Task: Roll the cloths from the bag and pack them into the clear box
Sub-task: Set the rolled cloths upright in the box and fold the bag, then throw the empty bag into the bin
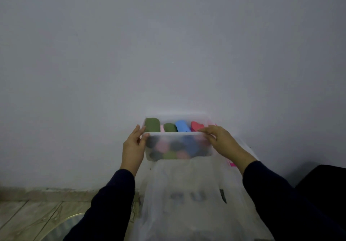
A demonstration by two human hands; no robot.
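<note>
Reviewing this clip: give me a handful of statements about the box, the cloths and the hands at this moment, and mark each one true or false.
1. Both hands hold the clear box, the left hand at its left end and the right hand at its right end. True.
2. The box is empty. False: rolled cloths fill it, among them a blue roll and a red roll.
3. A white plastic bag lies nearer the camera than the box. True.
4. The right hand holds a loose, unrolled cloth. False: its fingers curl over the box's rim.
5. A green roll sits at the box's left end. True.
</note>
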